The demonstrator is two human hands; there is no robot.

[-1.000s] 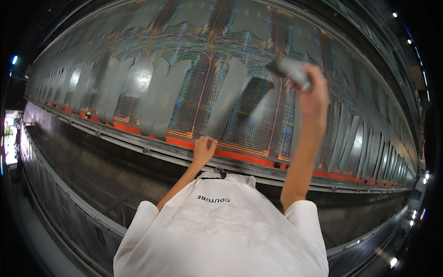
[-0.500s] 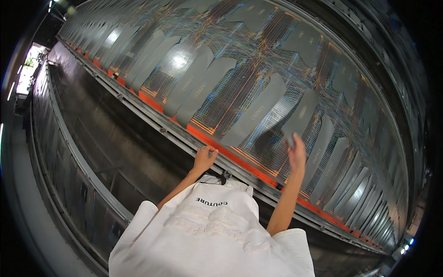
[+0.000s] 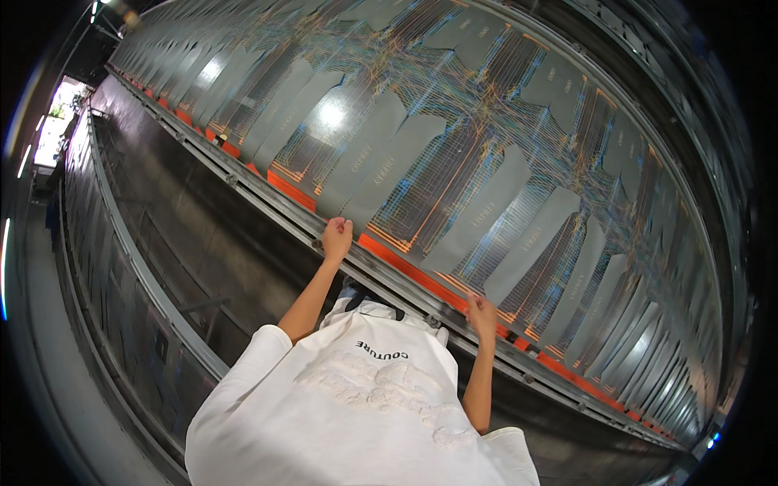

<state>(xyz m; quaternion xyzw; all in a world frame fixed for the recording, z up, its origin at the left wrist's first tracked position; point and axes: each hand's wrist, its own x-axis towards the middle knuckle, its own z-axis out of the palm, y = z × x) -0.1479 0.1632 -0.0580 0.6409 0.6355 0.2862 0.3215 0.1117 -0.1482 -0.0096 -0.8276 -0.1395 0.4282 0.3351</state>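
Observation:
Long grey tongue-shaped sheet pieces with small printed lettering lie in rows on the long table, which is patterned with orange and blue lines. My left hand (image 3: 338,239) is at the table's near edge, fingers pinched, by the lower end of one grey piece (image 3: 393,166). Whether it grips that piece is hidden. My right hand (image 3: 481,316) is closed over the orange strip (image 3: 417,266) along the near edge, at the lower end of another grey piece (image 3: 532,243). What its fingers hold, if anything, cannot be made out. Between the hands lies a third grey piece (image 3: 478,211).
A metal rail (image 3: 389,282) runs along the table's near edge, close to my body. Several more grey pieces (image 3: 640,340) overlap toward the right end. Behind on the left, another long metal-framed structure (image 3: 154,283) curves away, with a dark gap between.
My right hand has come down from over the table to its near edge, and the grey piece beside it sits nearer. My left hand has moved left and up along the edge. The view has shifted.

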